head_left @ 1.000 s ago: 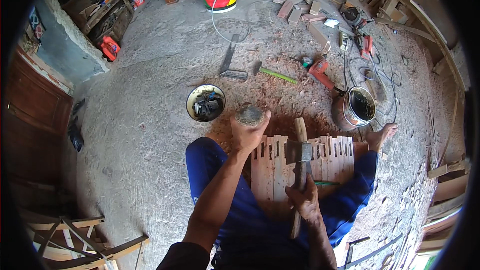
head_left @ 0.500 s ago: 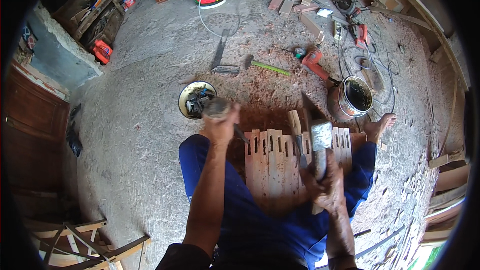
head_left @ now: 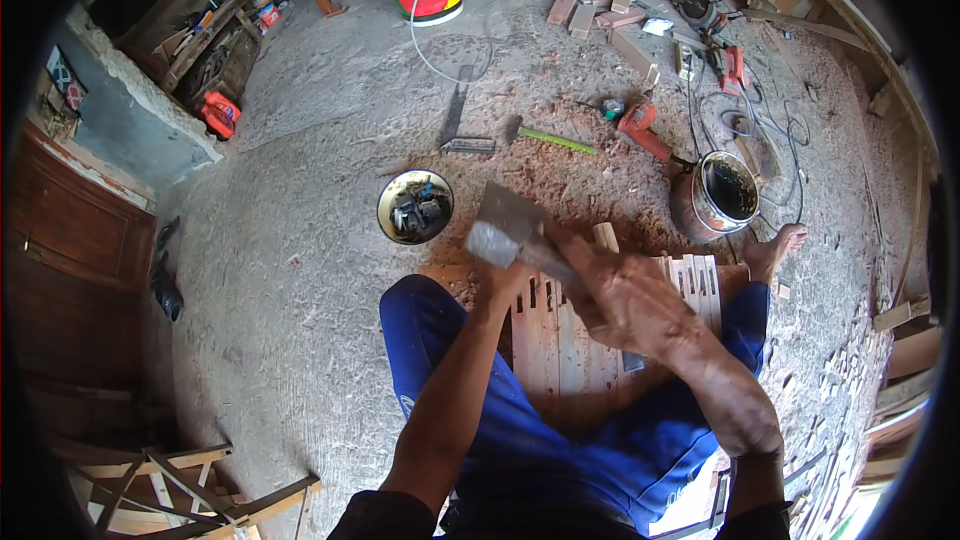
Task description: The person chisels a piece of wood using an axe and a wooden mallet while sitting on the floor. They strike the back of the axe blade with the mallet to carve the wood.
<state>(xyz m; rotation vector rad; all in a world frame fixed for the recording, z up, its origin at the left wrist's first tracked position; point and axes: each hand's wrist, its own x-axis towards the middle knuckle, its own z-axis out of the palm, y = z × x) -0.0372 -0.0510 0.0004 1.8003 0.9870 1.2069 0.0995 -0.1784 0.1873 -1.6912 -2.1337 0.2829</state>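
My right hand (head_left: 640, 305) grips the handle of a hatchet (head_left: 507, 215), its broad dark blade turned away from me and its blunt poll over my left hand. My left hand (head_left: 505, 283) is closed low at the left end of a row of pale wooden strips (head_left: 565, 350) with slots cut near their far ends. The hatchet head largely covers those fingers and the chisel they held half a second earlier. Another chisel (head_left: 605, 235) with a wooden handle lies on the strips, partly under my right hand. The strips rest between my blue-trousered legs.
Beyond my left knee stands a bowl (head_left: 415, 208) of dark metal parts. Farther off lie a try square (head_left: 460, 130), a green-handled hammer (head_left: 557, 141) and a red power drill (head_left: 645, 130). A stained bucket (head_left: 717, 197) stands near my right foot (head_left: 775, 252), with cables and wood offcuts beyond.
My right hand has swung the hatchet left, from over the strips to above my left hand. The left hand has shifted right and nearer the slots. The whole view has moved slightly.
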